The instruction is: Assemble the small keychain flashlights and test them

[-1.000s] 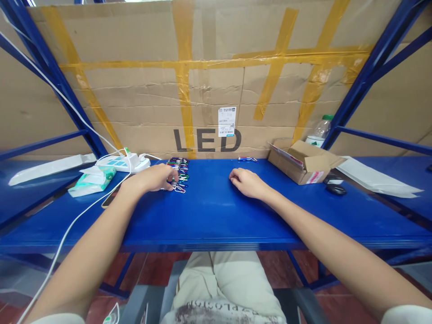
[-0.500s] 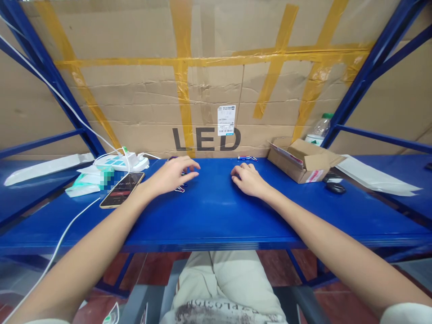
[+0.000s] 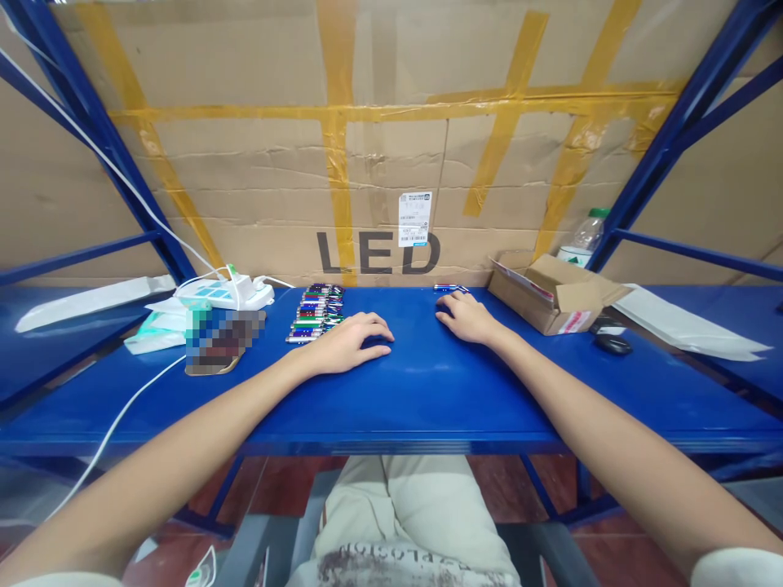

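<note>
My left hand (image 3: 351,342) is over the blue table (image 3: 422,408), palm down, with its fingers apart and nothing visible in them. Just behind it lies a row of several small metallic keychain torches (image 3: 313,314) in red, green, blue and purple, with clips at their right ends. The hand covers some of the nearest ones. Farther right, my right hand (image 3: 468,316) rests on the tabletop, fingers loosely bent and apart, holding nothing that I can see. One more keychain torch (image 3: 449,288) lies just beyond its fingertips, by the cardboard wall.
On the left are a phone (image 3: 223,342), a soft green-white packet (image 3: 162,326), and a power strip (image 3: 226,291) with white cables. An open cardboard box (image 3: 554,293), a black mouse (image 3: 612,344) and a bottle (image 3: 584,238) stand right. A large carton (image 3: 275,187) backs the table.
My left hand has moved right and toward me, uncovering the row of torches. My right hand has shifted slightly right, and the view has moved a little.
</note>
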Demonstrator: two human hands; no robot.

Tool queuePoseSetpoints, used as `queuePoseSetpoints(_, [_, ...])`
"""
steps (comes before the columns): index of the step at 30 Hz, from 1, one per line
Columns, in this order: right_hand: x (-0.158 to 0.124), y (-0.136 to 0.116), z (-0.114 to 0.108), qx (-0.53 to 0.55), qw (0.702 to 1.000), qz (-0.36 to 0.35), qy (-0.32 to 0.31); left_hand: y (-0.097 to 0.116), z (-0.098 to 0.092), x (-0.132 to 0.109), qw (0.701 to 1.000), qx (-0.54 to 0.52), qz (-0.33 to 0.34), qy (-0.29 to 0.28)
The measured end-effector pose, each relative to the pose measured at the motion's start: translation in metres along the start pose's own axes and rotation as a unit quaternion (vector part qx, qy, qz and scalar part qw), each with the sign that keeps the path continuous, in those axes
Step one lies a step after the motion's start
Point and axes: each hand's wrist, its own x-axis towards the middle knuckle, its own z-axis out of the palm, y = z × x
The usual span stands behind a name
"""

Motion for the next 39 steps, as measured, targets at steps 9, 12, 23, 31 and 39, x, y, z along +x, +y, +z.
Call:
queuePoseSetpoints(9, [0.024,0.018,0.019,0.021,0.998,0.059,0.021,-0.005,-0.001,0.001,1.0,-0.009,-0.012,-0.002])
queuePoseSetpoints(12, [0.029,0.021,0.021,0.024,0.998,0.056,0.015,-0.007,0.001,0.001,1.0,-0.01,-0.004,0.003])
queuePoseSetpoints(23, [0.046,0.028,0.02,0.027,0.998,0.053,0.038,-0.01,0.0,-0.001,1.0,-0.008,-0.012,0.004])
queuePoseSetpoints(31, [0.047,0.031,0.022,0.02,0.997,0.051,0.05,-0.013,-0.002,-0.002,1.0,-0.005,-0.02,0.0])
queuePoseSetpoints(39, [0.048,0.032,0.023,0.008,0.998,0.035,0.06,-0.011,-0.005,-0.003,1.0,0.004,-0.021,0.0])
